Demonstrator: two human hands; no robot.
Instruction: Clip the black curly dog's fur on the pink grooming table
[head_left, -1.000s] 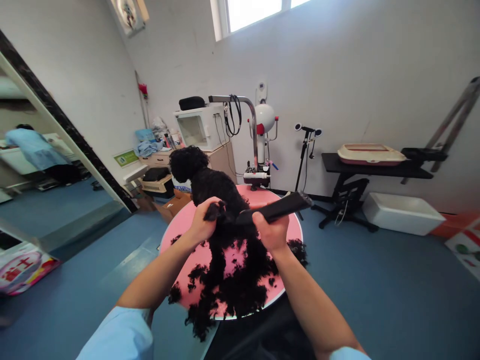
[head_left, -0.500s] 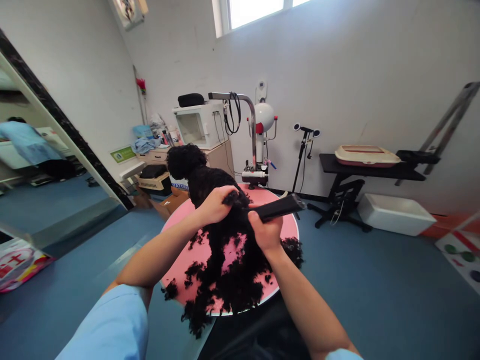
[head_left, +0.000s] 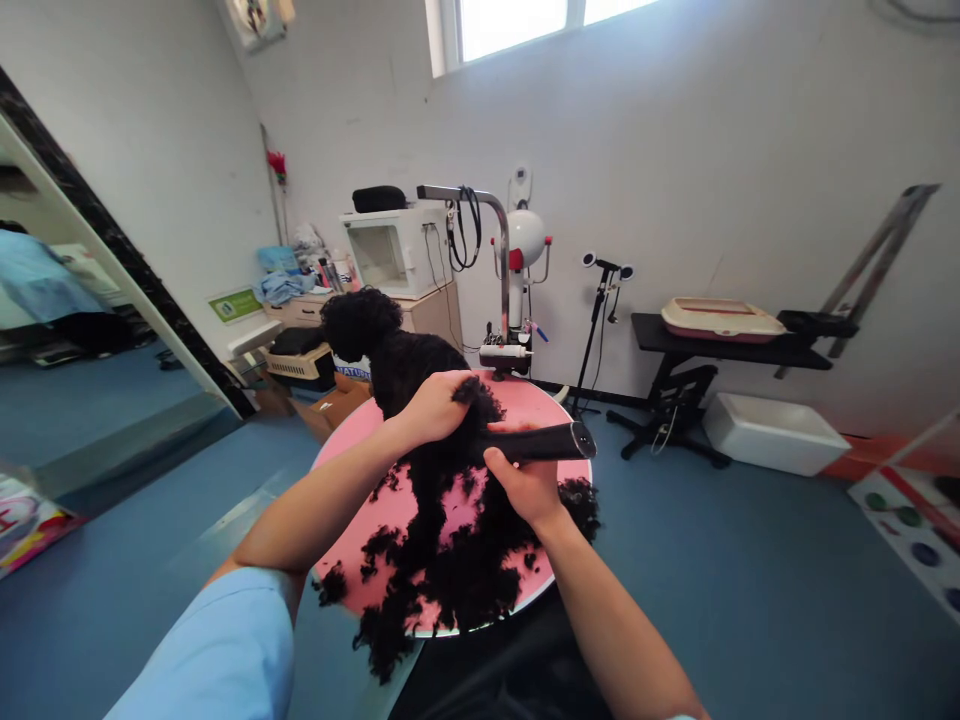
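Observation:
A black curly dog (head_left: 397,360) stands on a round pink grooming table (head_left: 551,410), facing away from me to the left. My left hand (head_left: 433,405) is closed around the dog's tail at its rump. My right hand (head_left: 525,480) grips a black electric clipper (head_left: 544,441), held level with its head against the dog's rear. Cut black fur (head_left: 465,575) lies in clumps over the near part of the table and hangs off its edge.
A metal grooming arm (head_left: 495,240) rises behind the table. A white cabinet unit (head_left: 390,255), a stand dryer (head_left: 523,240), a black side table (head_left: 720,345) with a tray, and a white tub (head_left: 772,432) line the wall. A mirror (head_left: 75,340) leans at left.
My left hand slid right along the dog's back to the tail. The clipper dropped from an upward tilt to level, and my right hand moved slightly left and down.

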